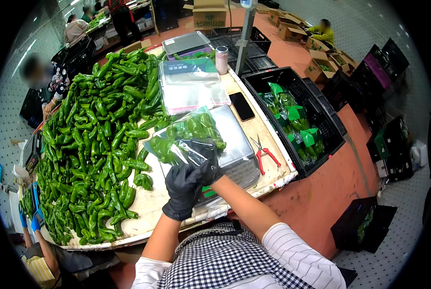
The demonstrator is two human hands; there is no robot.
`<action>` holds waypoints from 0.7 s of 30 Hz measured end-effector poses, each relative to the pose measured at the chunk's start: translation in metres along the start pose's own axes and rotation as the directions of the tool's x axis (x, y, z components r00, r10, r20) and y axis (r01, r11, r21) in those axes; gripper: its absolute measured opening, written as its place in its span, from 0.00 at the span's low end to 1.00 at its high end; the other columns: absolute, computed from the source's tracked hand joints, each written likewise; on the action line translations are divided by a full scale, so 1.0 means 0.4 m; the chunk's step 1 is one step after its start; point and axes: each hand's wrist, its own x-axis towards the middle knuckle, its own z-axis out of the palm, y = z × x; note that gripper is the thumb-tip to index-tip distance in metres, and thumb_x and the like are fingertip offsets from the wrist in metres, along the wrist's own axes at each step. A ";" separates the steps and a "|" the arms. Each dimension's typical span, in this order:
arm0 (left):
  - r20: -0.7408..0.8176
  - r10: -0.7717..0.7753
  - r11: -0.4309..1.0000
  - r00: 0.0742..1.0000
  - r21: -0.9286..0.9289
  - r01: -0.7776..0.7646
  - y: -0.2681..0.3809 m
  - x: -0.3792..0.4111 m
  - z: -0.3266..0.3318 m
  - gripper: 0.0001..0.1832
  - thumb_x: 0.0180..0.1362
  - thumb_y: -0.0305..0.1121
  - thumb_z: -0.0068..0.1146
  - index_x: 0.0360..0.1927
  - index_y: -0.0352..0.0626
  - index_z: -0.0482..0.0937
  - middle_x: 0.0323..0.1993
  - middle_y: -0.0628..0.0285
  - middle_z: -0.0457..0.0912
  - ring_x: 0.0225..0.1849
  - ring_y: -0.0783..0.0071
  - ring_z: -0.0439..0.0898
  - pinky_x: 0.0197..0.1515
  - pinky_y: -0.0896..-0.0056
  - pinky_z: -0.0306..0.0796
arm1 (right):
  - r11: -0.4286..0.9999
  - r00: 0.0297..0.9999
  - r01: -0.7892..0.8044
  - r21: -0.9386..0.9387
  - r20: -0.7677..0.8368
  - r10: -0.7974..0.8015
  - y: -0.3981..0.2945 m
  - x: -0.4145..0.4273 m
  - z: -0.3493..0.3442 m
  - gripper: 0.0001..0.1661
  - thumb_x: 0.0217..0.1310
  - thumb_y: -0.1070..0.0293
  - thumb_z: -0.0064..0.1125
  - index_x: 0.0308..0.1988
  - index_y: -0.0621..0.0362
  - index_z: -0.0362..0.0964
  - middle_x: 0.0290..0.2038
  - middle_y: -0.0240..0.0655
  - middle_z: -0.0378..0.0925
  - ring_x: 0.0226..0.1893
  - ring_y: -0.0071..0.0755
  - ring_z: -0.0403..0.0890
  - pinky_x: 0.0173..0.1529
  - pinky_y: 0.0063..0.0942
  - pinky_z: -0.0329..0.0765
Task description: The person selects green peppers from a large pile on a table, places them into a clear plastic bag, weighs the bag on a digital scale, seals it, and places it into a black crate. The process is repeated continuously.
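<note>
A clear plastic bag of green peppers [193, 132] lies tilted over the steel pan of a weighing scale [233, 133]. At its near end, my left hand [183, 188], in a black glove, is closed on the gathered film. Against it, my right hand [210, 162], also black-gloved, grips the bag, its fingers partly hidden under the film. A large heap of loose green peppers [99, 137] covers the table's left side. Flat clear bags [197, 94] are stacked beyond the scale. Red-handled pruning shears [262, 155] rest with open blades right of the scale, below a smartphone [241, 106].
A black plastic crate [320, 162] with filled pepper bags adjoins the table's right edge. A metal post [245, 43] rises near a pink-lidded bottle [221, 59]. Co-workers stand at left, one with blue gloves [35, 224]. Cardboard boxes [210, 16] and more crates stand beyond.
</note>
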 end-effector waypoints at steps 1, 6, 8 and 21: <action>-0.013 0.018 1.000 1.000 -0.010 -0.018 -0.014 0.010 0.003 0.31 0.33 0.24 0.63 0.48 0.57 0.81 0.22 0.62 0.70 0.26 0.59 0.71 0.29 0.61 0.64 | 0.862 0.971 -0.233 0.451 0.051 0.235 0.004 -0.017 0.013 0.29 0.70 0.52 0.29 0.58 0.61 0.62 0.56 0.45 0.70 0.56 0.44 0.71 0.64 0.44 0.63; -0.084 0.042 0.999 0.996 0.018 -0.041 -0.007 -0.032 -0.007 0.29 0.39 0.28 0.63 0.51 0.59 0.79 0.23 0.64 0.69 0.25 0.61 0.71 0.27 0.61 0.65 | 0.866 0.942 -0.294 0.404 -0.033 0.334 0.021 -0.051 0.033 0.28 0.68 0.51 0.30 0.55 0.57 0.64 0.57 0.45 0.68 0.55 0.44 0.70 0.63 0.48 0.61; 0.005 0.064 0.997 0.998 0.041 -0.064 -0.002 -0.049 0.000 0.27 0.40 0.28 0.62 0.49 0.58 0.80 0.22 0.63 0.69 0.24 0.61 0.71 0.27 0.61 0.65 | 0.912 0.932 -0.299 0.280 -0.120 0.342 0.109 -0.074 0.060 0.26 0.64 0.49 0.37 0.52 0.53 0.68 0.55 0.43 0.70 0.54 0.44 0.69 0.62 0.52 0.60; 0.113 -0.717 0.476 0.687 -0.641 0.602 -0.169 -0.434 -0.137 0.14 0.67 0.33 0.45 0.54 0.42 0.72 0.45 0.68 0.73 0.37 0.84 0.67 0.43 0.80 0.66 | 0.916 0.788 -0.397 0.062 -0.489 0.375 -0.199 -0.383 -0.185 0.15 0.68 0.68 0.45 0.49 0.64 0.72 0.41 0.34 0.78 0.35 0.20 0.75 0.40 0.20 0.74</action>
